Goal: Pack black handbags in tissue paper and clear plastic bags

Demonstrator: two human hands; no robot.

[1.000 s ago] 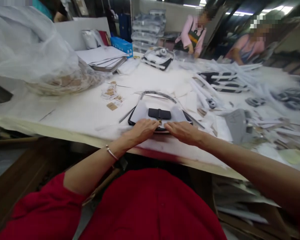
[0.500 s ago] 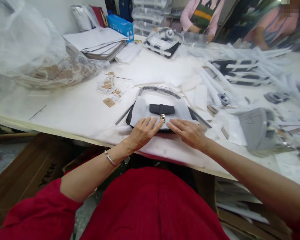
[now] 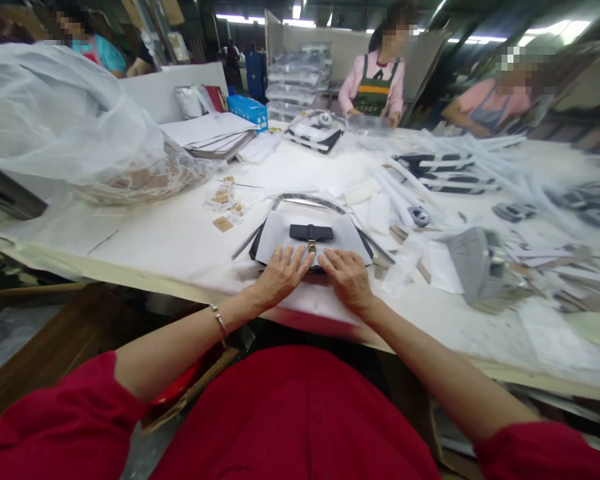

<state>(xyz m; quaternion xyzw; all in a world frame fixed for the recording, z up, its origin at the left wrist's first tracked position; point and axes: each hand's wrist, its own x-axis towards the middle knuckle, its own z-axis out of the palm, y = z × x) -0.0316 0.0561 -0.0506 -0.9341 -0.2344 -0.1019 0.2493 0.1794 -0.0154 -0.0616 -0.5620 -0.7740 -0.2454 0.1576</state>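
A black handbag [image 3: 311, 232] lies on the white table in front of me, its front covered by a sheet of white paper [image 3: 280, 233]. Its dark flap and gold clasp [image 3: 312, 246] show through the middle of the sheet. The handle, wrapped in clear plastic, arches toward the far side. My left hand [image 3: 283, 273] rests with fingers stretched out on the bag's near edge, left of the clasp. Just right of the clasp, my right hand [image 3: 347, 277] lies the same way, fingers extended. Neither hand is closed around anything.
Small brown tags [image 3: 223, 223] lie left of the bag. A large clear plastic bag [image 3: 80, 127] bulges at far left. White strips, scraps and a grey tape dispenser [image 3: 473, 263] cover the right side. Another handbag [image 3: 315, 137] stands farther back, with co-workers [image 3: 373, 87] beyond.
My view has tilted up, so more of the room and the co-workers shows. My right hand has drawn slightly closer to the left. Both hands remain on the bag's near edge.
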